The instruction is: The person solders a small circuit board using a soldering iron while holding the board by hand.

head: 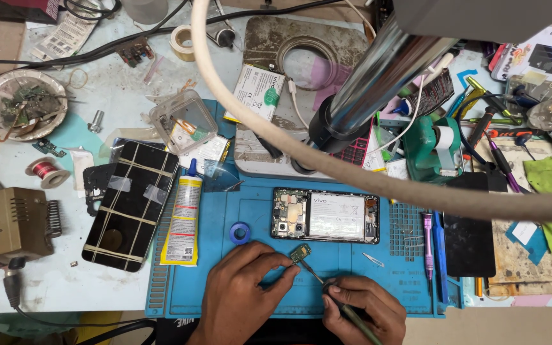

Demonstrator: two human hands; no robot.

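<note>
My left hand (243, 291) rests on the blue work mat (257, 211) and pinches a small green circuit board (300, 253) at its fingertips. My right hand (362, 312) grips a thin tool (314, 275) whose tip touches that board. Just beyond them lies an opened phone (325, 215) with its battery and boards showing. A blue tape roll (240, 232) sits left of the phone.
A yellow-white glue tube (183, 217) and a taped black phone panel (130, 203) lie at the left, by a beige soldering station (6, 225). Tweezers (373, 259), a purple screwdriver (427, 246) and a black panel (469, 233) lie at the right. A microscope column (378, 76) and hose (327, 163) overhang.
</note>
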